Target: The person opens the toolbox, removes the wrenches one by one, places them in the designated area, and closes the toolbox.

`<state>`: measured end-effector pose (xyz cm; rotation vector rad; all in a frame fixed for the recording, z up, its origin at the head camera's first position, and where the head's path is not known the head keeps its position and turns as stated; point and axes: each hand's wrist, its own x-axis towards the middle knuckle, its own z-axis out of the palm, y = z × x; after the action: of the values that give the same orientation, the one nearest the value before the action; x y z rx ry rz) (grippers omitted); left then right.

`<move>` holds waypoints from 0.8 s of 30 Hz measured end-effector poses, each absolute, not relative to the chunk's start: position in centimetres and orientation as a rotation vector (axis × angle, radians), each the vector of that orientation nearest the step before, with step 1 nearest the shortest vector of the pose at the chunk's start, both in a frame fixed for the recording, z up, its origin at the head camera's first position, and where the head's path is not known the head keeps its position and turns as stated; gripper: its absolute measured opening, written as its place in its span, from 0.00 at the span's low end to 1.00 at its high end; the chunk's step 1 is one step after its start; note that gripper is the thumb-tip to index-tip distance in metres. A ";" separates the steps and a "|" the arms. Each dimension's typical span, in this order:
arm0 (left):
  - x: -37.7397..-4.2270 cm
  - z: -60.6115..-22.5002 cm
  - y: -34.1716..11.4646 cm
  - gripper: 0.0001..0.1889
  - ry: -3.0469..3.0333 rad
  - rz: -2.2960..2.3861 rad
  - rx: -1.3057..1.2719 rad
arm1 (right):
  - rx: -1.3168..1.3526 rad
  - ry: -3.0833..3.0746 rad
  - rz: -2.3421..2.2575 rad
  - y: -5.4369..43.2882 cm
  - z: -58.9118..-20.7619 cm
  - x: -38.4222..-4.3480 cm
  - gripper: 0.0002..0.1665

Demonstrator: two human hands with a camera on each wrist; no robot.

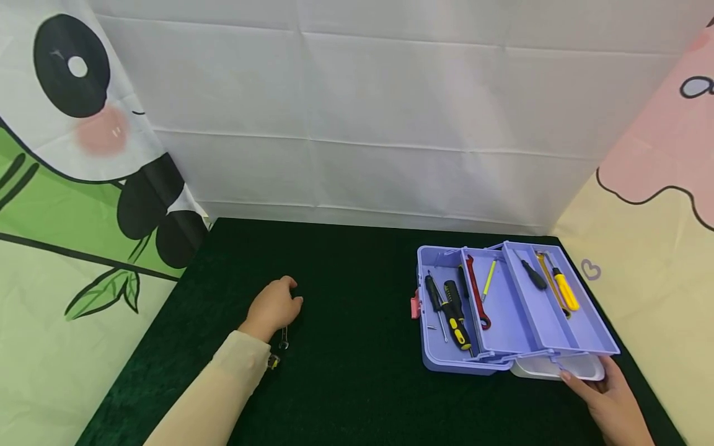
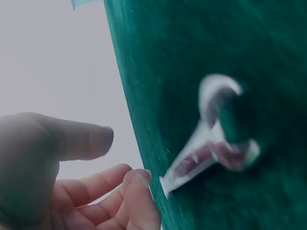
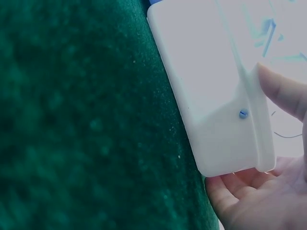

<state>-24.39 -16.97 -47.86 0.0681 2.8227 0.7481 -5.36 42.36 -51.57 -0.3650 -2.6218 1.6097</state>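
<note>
My left hand (image 1: 272,311) is low over the dark green cloth, thumb and fingers apart, fingers loosely bent. Below the palm shows the end of a silver open-end wrench (image 1: 284,339); in the left wrist view the wrench (image 2: 213,129) is blurred, its shaft running toward my fingertips (image 2: 137,178). At the right, my right hand (image 1: 610,399) grips the whitish translucent lid (image 1: 538,368) of a lilac toolbox (image 1: 454,365). In the right wrist view the thumb is at the rim of the lid (image 3: 211,96), with fingers underneath.
The opened toolbox holds black-and-yellow screwdrivers (image 1: 458,331), a red wrench (image 1: 476,294), a yellow-handled screwdriver (image 1: 566,291) and other tools. A pink latch (image 1: 415,305) sticks out on its left. Beside my left sleeve shows a small yellow-and-dark object (image 1: 273,361). White fabric (image 1: 362,124) stands behind the table.
</note>
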 end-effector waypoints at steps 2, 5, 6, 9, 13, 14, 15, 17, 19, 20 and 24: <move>-24.4 -47.8 -16.4 0.24 2.831 0.743 0.139 | -0.367 -2.625 1.605 42.4 -51.5 -5.4 0.55; -24.3 -47.8 -15.5 0.22 2.827 0.719 0.298 | -0.374 -2.628 1.596 42.4 -51.5 -5.4 0.55; -24.2 -47.8 -15.2 0.21 2.819 0.708 0.358 | -0.372 -2.627 1.597 42.4 -51.5 -5.4 0.55; -24.1 -47.8 -14.1 0.20 2.789 0.680 0.531 | -0.367 -2.616 1.603 42.4 -51.6 -5.4 0.55; -24.1 -47.4 -12.9 0.20 2.762 0.675 0.663 | -0.356 -2.592 1.636 42.4 -51.8 -5.4 0.54; -24.1 -47.3 -12.7 0.19 2.760 0.670 0.691 | -0.355 -2.585 1.645 42.4 -51.8 -5.4 0.54; -24.2 -47.1 -12.5 0.19 2.760 0.664 0.714 | -0.356 -2.580 1.652 42.3 -51.8 -5.3 0.54; -24.4 -46.9 -12.0 0.19 2.753 0.656 0.758 | -0.361 -2.576 1.658 42.3 -51.8 -5.3 0.54; -24.7 -46.6 -11.7 0.18 2.744 0.637 0.801 | -0.363 -2.585 1.649 42.3 -51.7 -5.4 0.55; -24.9 -46.4 -11.6 0.17 2.737 0.627 0.822 | -0.364 -2.589 1.645 42.3 -51.7 -5.4 0.55; -25.9 -45.9 -10.9 0.16 2.713 0.554 0.902 | -0.366 -2.600 1.631 42.2 -51.6 -5.3 0.55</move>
<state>-25.85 -10.91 -45.94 0.9019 2.7125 0.5539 -5.33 42.23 -51.65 -0.3659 -2.5995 1.6307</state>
